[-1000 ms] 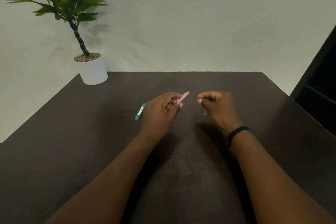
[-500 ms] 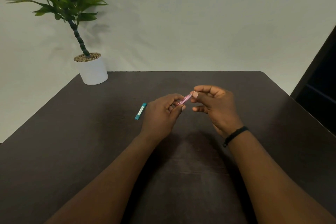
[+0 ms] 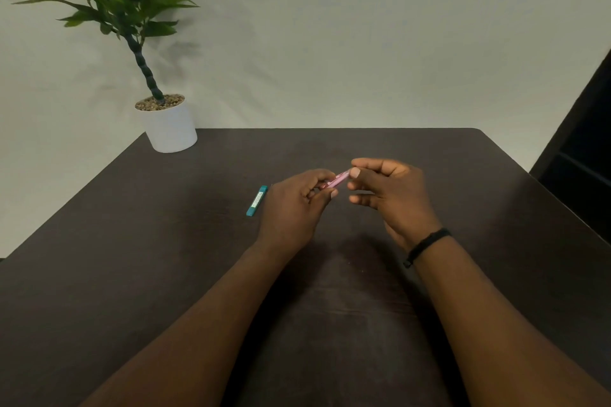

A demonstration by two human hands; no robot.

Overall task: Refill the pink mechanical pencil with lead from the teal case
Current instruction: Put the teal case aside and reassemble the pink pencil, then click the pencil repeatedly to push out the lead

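Two hands on pencil [image 3: 338, 179] above tabletop [image 3: 463, 182]. Left hand [image 3: 297, 205] grip clamped round pencil's lower part; right hand [image 3: 390, 195] grip pinched on its upper end. Case [image 3: 257, 200] flat on tabletop, just left of left hand, untouched. Potted plant [image 3: 168, 124] at far left corner.

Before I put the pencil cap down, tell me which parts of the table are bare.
The table is bare along the right side, beyond the right hand, and across the far strip right of the potted plant. The near left corner is bare too. It is tighter around the teal case, which lies beside the left hand holding the pink pencil.
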